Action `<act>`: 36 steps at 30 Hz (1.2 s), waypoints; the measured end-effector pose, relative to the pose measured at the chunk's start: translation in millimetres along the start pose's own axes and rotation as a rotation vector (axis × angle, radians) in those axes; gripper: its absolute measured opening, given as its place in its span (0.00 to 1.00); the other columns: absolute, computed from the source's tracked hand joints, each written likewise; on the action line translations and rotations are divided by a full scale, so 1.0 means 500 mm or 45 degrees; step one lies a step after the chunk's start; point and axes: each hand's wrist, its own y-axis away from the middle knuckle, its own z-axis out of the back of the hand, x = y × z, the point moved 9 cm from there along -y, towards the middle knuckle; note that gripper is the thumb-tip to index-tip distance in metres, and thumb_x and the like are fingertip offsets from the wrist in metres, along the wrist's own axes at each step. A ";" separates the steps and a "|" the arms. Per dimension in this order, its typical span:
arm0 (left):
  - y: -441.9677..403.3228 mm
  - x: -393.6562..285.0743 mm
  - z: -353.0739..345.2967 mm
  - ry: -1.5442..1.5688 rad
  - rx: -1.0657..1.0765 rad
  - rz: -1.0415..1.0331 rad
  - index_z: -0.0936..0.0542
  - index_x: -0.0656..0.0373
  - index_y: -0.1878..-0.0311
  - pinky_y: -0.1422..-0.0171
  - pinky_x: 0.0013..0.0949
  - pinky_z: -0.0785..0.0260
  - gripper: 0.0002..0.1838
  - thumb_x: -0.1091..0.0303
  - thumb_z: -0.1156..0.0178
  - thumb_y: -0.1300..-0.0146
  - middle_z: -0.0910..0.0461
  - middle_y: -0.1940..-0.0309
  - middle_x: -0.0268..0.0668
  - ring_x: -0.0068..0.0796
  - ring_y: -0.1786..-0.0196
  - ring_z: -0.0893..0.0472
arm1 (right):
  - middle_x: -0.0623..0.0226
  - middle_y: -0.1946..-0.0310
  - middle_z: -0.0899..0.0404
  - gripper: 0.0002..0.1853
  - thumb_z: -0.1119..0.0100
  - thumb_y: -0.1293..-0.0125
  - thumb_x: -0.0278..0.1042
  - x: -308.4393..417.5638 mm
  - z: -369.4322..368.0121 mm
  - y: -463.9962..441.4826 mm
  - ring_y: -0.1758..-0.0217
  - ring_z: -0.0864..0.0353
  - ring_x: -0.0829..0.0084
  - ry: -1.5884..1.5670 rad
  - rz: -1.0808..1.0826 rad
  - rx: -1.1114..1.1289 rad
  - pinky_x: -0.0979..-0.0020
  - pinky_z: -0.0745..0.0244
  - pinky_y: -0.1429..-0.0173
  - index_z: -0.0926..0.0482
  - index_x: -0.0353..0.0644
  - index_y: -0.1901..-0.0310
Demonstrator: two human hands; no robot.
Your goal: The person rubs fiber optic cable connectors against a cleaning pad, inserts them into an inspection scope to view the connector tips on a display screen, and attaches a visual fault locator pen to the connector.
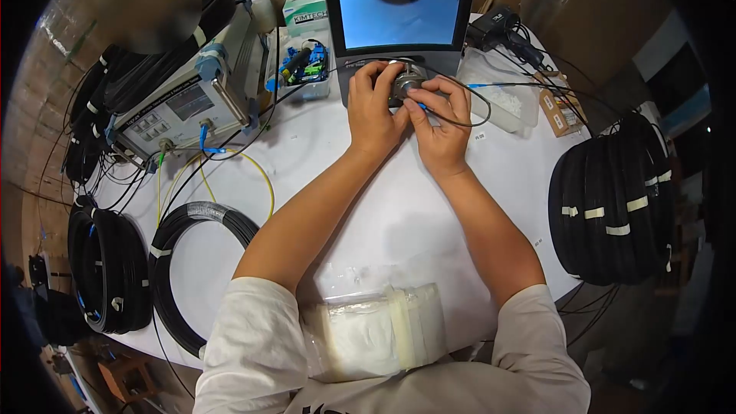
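My left hand (373, 107) and my right hand (443, 124) are close together at the front of a device with a lit screen (400, 9). Between them is a round metal fitting (408, 83) on that device. The left fingers curl over its left side, and the right thumb and fingers close on its right side. A thin black cable (479, 116) loops out from beside the right hand, with a blue piece by the fingers. Its end is hidden by the fingers. The screen shows a dark round shape on blue.
Black cable coils lie at the left (111, 268), front left (165, 261) and right (613, 199). A grey instrument (180, 111) stands back left, near a bin of blue and green connectors (310, 65). A clear tray (502, 107) and a wrapped white pack (376, 333) are on the table.
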 end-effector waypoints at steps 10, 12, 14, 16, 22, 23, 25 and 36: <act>0.000 0.004 0.002 0.040 0.024 -0.028 0.27 0.46 0.22 0.35 0.47 0.31 0.49 0.69 0.22 0.53 0.24 0.39 0.42 0.49 0.41 0.25 | 0.61 0.60 0.17 0.12 0.22 0.40 0.30 0.215 0.061 -0.006 0.53 0.17 0.54 -0.434 0.132 0.285 0.58 0.20 0.47 0.13 0.39 0.56; 0.002 0.015 -0.011 -0.044 0.105 0.088 0.26 0.47 0.23 0.33 0.49 0.31 0.49 0.68 0.20 0.54 0.25 0.39 0.42 0.50 0.38 0.26 | 0.60 0.59 0.16 0.12 0.22 0.39 0.33 0.261 0.073 0.040 0.53 0.16 0.54 -0.600 0.030 0.496 0.57 0.20 0.48 0.13 0.40 0.56; 0.001 0.009 -0.002 0.003 0.050 0.002 0.25 0.48 0.27 0.31 0.48 0.33 0.45 0.66 0.20 0.53 0.25 0.39 0.41 0.49 0.37 0.27 | 0.60 0.59 0.16 0.12 0.24 0.36 0.34 0.296 0.092 0.094 0.52 0.16 0.54 -0.745 -0.134 0.684 0.57 0.20 0.47 0.14 0.41 0.55; 0.001 0.013 -0.010 -0.032 0.101 0.010 0.24 0.47 0.31 0.33 0.48 0.30 0.41 0.65 0.19 0.51 0.26 0.39 0.41 0.52 0.37 0.27 | 0.60 0.59 0.16 0.11 0.24 0.35 0.33 0.329 0.114 0.153 0.52 0.16 0.54 -0.886 -0.321 0.853 0.57 0.20 0.47 0.14 0.41 0.54; 0.007 0.003 0.009 0.032 -0.019 -0.031 0.25 0.53 0.31 0.32 0.51 0.31 0.41 0.70 0.22 0.51 0.27 0.39 0.46 0.54 0.37 0.26 | 0.65 0.56 0.18 0.14 0.23 0.39 0.31 0.414 0.148 0.273 0.46 0.17 0.55 -0.736 -0.407 1.121 0.54 0.20 0.39 0.19 0.44 0.55; 0.007 0.003 0.010 0.033 -0.025 -0.043 0.25 0.52 0.31 0.32 0.51 0.31 0.41 0.70 0.22 0.51 0.27 0.39 0.46 0.54 0.37 0.26 | 0.65 0.55 0.18 0.14 0.23 0.38 0.31 0.424 0.154 0.274 0.45 0.17 0.54 -0.707 -0.393 1.113 0.53 0.20 0.39 0.20 0.44 0.54; 0.008 0.004 0.009 0.042 -0.023 -0.035 0.25 0.52 0.31 0.32 0.51 0.31 0.40 0.69 0.22 0.51 0.27 0.39 0.45 0.54 0.38 0.26 | 0.64 0.55 0.20 0.14 0.25 0.37 0.30 0.432 0.159 0.279 0.45 0.18 0.54 -0.639 -0.405 1.083 0.52 0.21 0.37 0.20 0.44 0.54; 0.008 0.005 0.009 0.010 -0.025 -0.032 0.24 0.51 0.32 0.33 0.49 0.30 0.39 0.69 0.22 0.51 0.27 0.40 0.44 0.52 0.38 0.26 | 0.63 0.56 0.22 0.11 0.27 0.38 0.26 0.466 0.144 0.281 0.41 0.22 0.56 -0.420 -0.317 1.183 0.46 0.24 0.28 0.22 0.44 0.58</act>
